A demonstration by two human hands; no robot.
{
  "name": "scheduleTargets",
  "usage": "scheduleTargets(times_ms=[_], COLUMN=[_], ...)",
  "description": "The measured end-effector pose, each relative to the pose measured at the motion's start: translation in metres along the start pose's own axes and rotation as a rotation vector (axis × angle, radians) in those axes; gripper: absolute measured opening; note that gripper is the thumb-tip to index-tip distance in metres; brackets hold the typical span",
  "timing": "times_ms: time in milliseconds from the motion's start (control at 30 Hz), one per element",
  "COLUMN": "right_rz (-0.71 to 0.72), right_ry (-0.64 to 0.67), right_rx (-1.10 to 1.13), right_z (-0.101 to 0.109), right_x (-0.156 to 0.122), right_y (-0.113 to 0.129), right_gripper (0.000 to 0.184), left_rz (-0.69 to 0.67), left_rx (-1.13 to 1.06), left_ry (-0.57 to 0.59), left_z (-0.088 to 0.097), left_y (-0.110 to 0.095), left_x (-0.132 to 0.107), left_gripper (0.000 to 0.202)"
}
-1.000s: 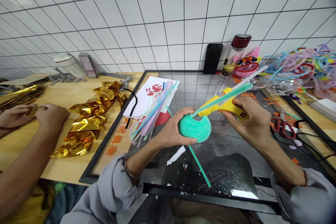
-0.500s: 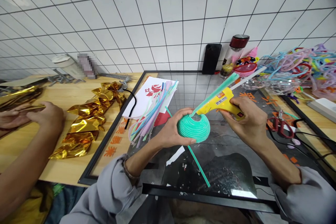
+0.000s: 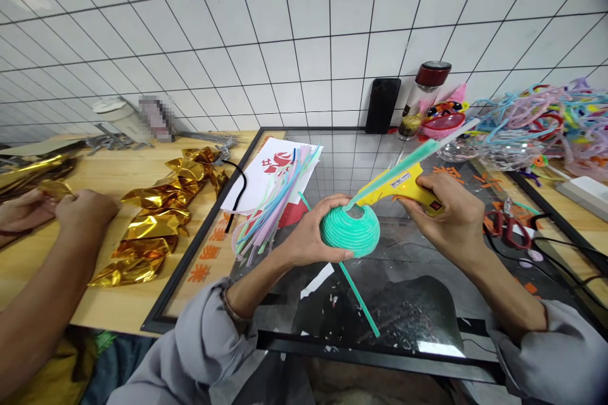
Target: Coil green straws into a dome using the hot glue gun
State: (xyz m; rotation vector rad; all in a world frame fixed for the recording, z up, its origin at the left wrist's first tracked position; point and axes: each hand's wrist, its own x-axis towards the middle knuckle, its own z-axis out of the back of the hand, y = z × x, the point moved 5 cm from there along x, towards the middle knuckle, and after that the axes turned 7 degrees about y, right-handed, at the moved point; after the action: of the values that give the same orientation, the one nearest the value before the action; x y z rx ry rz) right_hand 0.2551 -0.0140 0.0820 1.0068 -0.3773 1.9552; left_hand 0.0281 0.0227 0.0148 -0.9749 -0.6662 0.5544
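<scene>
My left hand (image 3: 308,235) is closed around a teal dome (image 3: 350,232) coiled from a plastic tube, held above the glass-topped table (image 3: 418,266). The loose end of the teal tube (image 3: 403,163) runs up and right from the dome's top. My right hand (image 3: 446,209) grips a yellow glue gun (image 3: 401,185), its nozzle touching the dome's top edge. A teal straw (image 3: 360,297) lies on the glass beneath the dome.
A bundle of pastel straws (image 3: 275,202) lies on white paper at the left. Red scissors (image 3: 506,228) and black cords lie right. A phone (image 3: 382,105), a red-lidded bottle (image 3: 422,98) and tangled coloured tubes (image 3: 536,120) stand behind. Another person's hands (image 3: 57,212) fold gold foil (image 3: 156,215) at the left.
The loose teal tube end has swung a little across the glue gun. The other person's hands at the left have shifted on the gold foil. My hands have stayed almost in place.
</scene>
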Motion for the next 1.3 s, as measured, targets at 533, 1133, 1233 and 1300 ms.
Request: scheduleTargets(times_ms=[533,1133,1233,1300], right_rz=[0.041,-0.114,-0.175,-0.258], right_ry=[0.015,0.058,0.076,0.086], right_rx=[0.042,0.118,0.171,0.218], right_z=[0.005,-0.005,-0.006,-0.008], right_x=[0.001,-0.004,-0.002,-0.002], right_y=[-0.006,-0.008,-0.01,-0.014], right_gripper=[0.022,0.015,0.015,0.018], left_rz=[0.031,0.007,0.04,0.048], left_rx=[-0.018,-0.011,-0.031,-0.043], left_ry=[0.004,0.009,0.01,0.005], left_z=[0.0,-0.001,-0.001,-0.001], left_y=[-0.001,0.006,0.006,0.005], left_x=[0.001,-0.001,-0.001,-0.002], left_gripper=[0.085,0.086,0.086,0.085])
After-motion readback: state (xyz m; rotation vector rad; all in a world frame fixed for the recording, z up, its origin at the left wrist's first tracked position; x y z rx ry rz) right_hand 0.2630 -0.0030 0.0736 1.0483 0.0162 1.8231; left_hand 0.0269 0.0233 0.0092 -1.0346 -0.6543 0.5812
